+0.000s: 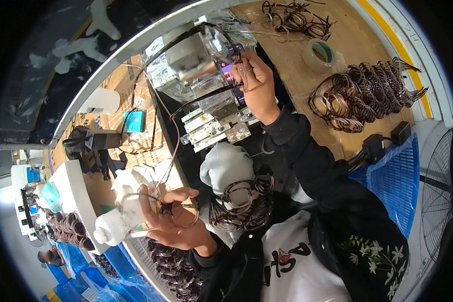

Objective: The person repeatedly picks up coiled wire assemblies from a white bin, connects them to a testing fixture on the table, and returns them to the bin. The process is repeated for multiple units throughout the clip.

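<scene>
My right hand (255, 85) is raised over the workbench, its fingers pinched on one end of a thin dark-rimmed pair of glasses (217, 43) with clear lenses. A slim temple arm (172, 146) runs down from there toward my left hand (173, 221). That hand is closed on the other clear lens and rim (131, 211), close to my body. Both hands hold the same glasses, stretched between them. A bundle of brown tortoiseshell frames (244, 201) lies between my arms, next to a grey cloth (226, 166).
A row of tortoiseshell frames (362, 93) lies on the wooden bench at right, with a tape roll (319, 53) and more frames (297, 17) behind. Shiny metal blocks (211, 126) sit mid-bench. A white bottle (108, 229) stands at left. A blue crate (392, 176) and a fan (438, 186) are at right.
</scene>
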Demonstrator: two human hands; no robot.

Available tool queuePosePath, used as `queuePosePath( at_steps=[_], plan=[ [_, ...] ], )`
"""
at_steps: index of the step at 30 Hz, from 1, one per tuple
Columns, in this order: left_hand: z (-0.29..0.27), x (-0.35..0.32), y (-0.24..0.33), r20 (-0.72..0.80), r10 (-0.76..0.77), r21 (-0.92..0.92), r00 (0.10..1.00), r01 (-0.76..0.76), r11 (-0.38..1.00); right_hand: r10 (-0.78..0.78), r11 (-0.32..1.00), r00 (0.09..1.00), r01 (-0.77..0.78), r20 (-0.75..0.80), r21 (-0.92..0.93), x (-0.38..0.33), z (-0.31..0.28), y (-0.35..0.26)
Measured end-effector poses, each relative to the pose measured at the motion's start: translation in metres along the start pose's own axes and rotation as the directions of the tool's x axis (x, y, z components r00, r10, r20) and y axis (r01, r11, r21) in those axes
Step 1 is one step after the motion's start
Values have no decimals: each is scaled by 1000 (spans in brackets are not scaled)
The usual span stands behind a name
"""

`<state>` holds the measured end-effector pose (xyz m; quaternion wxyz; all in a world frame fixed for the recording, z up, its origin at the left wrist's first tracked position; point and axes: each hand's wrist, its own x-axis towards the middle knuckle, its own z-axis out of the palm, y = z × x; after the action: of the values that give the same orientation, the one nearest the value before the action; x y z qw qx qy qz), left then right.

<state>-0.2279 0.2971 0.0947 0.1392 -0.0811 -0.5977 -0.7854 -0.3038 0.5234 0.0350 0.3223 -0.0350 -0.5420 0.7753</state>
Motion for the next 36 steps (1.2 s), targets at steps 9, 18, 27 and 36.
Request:
queuePosePath(
  at_steps=[9,18,27,36],
  plan=[
    [15,21,-14,80,-271,-102,959,278,955,-299,854,952,236,-66,-464,-20,3,-8],
    [45,5,-1,410,37,101,911,-86,991,-151,747,861,421,486,-514,-106,18,-73],
    [23,2,-1,331,58,247,942,-146,958,378,544,779,249,500,-801,-131,-49,-66],
    [0,16,3,56,94,445,994,-109,889,-158,577,864,474,479,-665,-110,-45,-106]
  ],
)
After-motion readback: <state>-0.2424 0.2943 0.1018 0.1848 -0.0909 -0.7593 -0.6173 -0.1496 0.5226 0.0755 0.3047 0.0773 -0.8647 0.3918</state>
